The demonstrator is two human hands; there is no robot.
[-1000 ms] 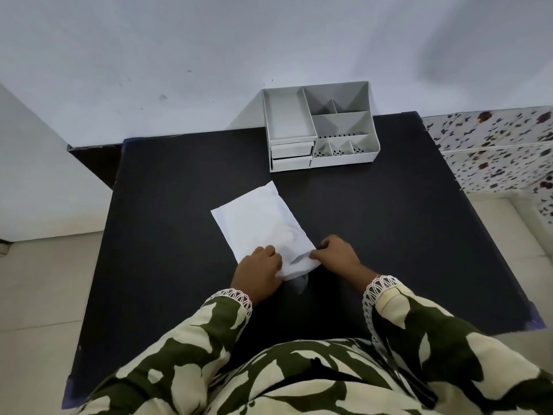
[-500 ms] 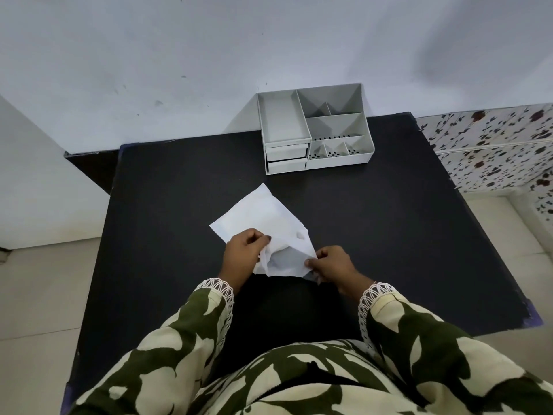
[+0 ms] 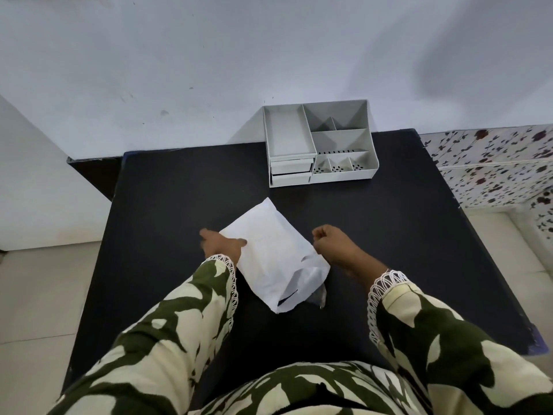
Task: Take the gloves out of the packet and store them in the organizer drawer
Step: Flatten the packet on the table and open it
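A white paper packet (image 3: 269, 253) lies slanted in the middle of the black table (image 3: 389, 235), its open mouth (image 3: 288, 298) turned toward me. A scrap of clear plastic (image 3: 317, 297) pokes out beside the mouth. My left hand (image 3: 223, 245) grips the packet's left edge, thumb on top. My right hand (image 3: 332, 242) is a closed fist just off the packet's right edge, apart from it. No gloves are visible. The grey organizer (image 3: 320, 142) stands at the table's far edge with two closed drawers (image 3: 291, 172) on its front left.
The organizer has several open compartments on top. A pale wall rises right behind it. A floral-patterned surface (image 3: 493, 163) borders the table on the right, and tiled floor (image 3: 45, 295) shows on the left.
Both hands left the packet's near end. The left hand slid up to its left edge. The right hand let go and moved out to the right, closed. The packet now lies flatter.
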